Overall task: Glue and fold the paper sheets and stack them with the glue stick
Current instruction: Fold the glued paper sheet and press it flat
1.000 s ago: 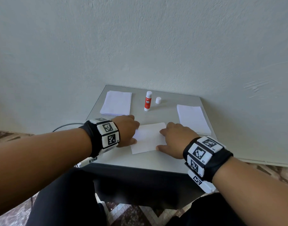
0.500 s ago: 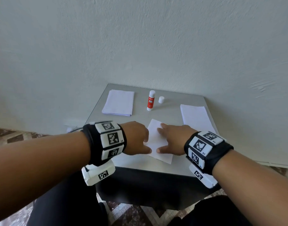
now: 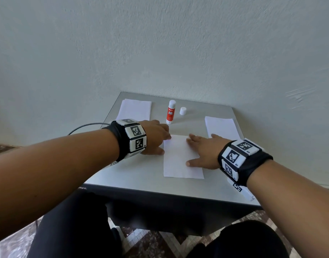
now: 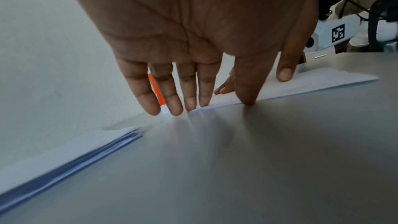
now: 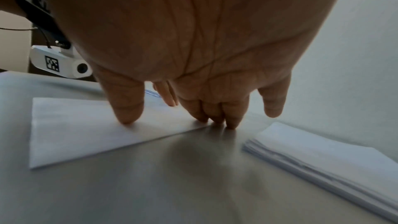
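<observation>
Nearest you, your dark-clad knees sit under the front edge of the grey counter [image 3: 141,179], smooth and faintly reflective. Both wrists carry black bands with white marker blocks. A single white sheet [image 3: 180,161], flat and rectangular, lies lengthwise in the middle. Your right hand [image 3: 202,153] rests on its right side, fingers straight and spread, thumb [image 5: 127,108] and fingertips pressing the paper. Your left hand [image 3: 156,138] is at the sheet's far-left corner, fingers straight and close together, tips touching the counter at the paper edge [image 4: 215,106]. Beyond your right hand, a thin stack of white sheets [image 3: 221,127] lies near the right edge. Beyond your left hand, a second stack [image 3: 135,108] lies far-left. Between them the glue stick [image 3: 171,112] stands upright, red-orange label, uncapped; its small white cap [image 3: 183,110] stands just beside it. Behind is a rough pale wall [image 3: 160,43].
</observation>
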